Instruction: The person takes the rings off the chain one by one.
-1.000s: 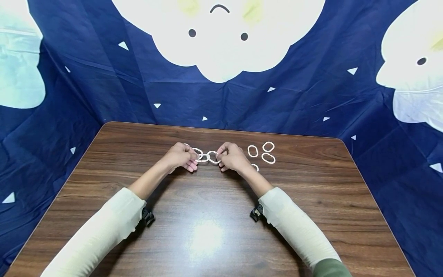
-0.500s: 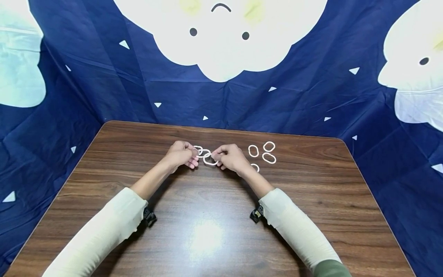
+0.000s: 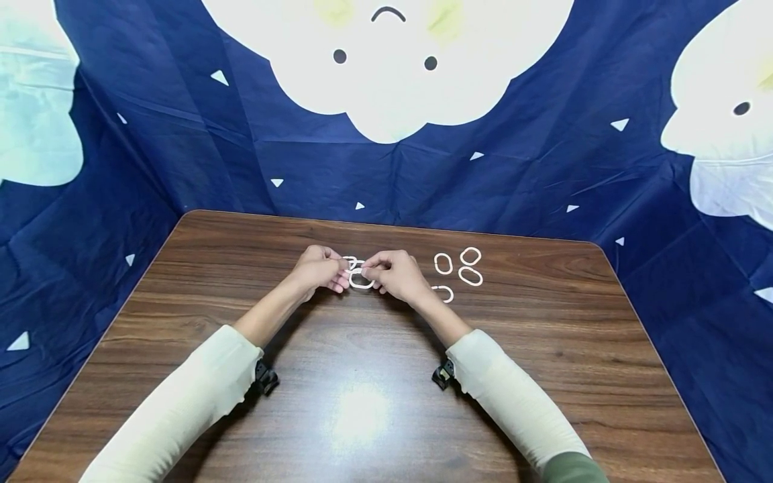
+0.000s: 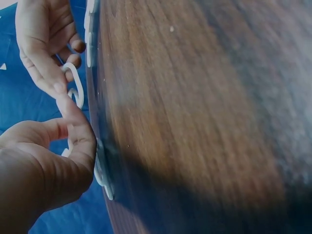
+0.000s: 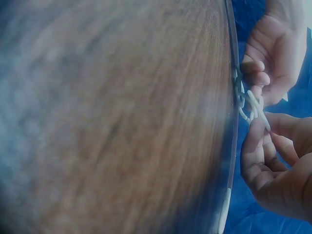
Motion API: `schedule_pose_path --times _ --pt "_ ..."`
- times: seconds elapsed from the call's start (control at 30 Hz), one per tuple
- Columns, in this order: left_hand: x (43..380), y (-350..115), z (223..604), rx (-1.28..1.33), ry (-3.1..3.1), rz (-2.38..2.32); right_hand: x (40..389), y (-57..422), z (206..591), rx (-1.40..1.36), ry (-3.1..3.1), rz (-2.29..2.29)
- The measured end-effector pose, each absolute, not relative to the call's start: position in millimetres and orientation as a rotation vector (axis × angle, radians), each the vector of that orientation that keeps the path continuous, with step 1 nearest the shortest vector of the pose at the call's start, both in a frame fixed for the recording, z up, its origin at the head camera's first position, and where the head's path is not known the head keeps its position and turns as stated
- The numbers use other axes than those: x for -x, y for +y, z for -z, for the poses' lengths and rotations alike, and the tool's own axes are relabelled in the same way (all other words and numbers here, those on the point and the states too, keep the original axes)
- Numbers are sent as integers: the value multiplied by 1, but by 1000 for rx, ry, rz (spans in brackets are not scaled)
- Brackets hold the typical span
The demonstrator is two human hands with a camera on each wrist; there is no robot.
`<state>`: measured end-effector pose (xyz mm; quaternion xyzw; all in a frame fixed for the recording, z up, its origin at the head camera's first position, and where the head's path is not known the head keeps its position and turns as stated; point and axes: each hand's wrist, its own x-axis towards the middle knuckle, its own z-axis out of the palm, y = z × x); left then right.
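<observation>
White oval chain links (image 3: 362,284) hang between the two hands near the table's far side; some overlap, and fingers hide where they join. My left hand (image 3: 320,268) pinches one link between thumb and fingers. Just to its right, my right hand (image 3: 395,274) pinches the front link by its edge. Seen from the left wrist, that link (image 4: 80,92) is held above the table, while further links (image 4: 101,170) rest on the tabletop below the left hand (image 4: 48,165). The right wrist view shows both hands' fingertips close together around the links (image 5: 254,105).
Right of the hands lie several loose white links: one upright oval (image 3: 443,263), two stacked near each other, and one (image 3: 448,294) partly covered by the right wrist. The brown wooden table (image 3: 362,349) ends at a dark blue cloth (image 3: 314,161) with cloud prints.
The right hand has moved left, closer to the left hand, and the links between them have bunched up. The front link has swung lower and further left.
</observation>
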<state>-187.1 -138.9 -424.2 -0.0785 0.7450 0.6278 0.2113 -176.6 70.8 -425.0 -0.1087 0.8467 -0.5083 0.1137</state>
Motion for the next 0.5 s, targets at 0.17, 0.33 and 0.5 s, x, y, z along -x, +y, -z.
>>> schedule_pose_path --times 0.17,0.33,0.5 --pt "188 -136 424 249 2068 -1743 178 69 424 338 2511 1406" --pt "189 -134 426 272 2038 -1759 179 66 422 369 2545 1312" --pt "190 -133 427 289 2006 -1785 179 63 420 356 2574 1245"
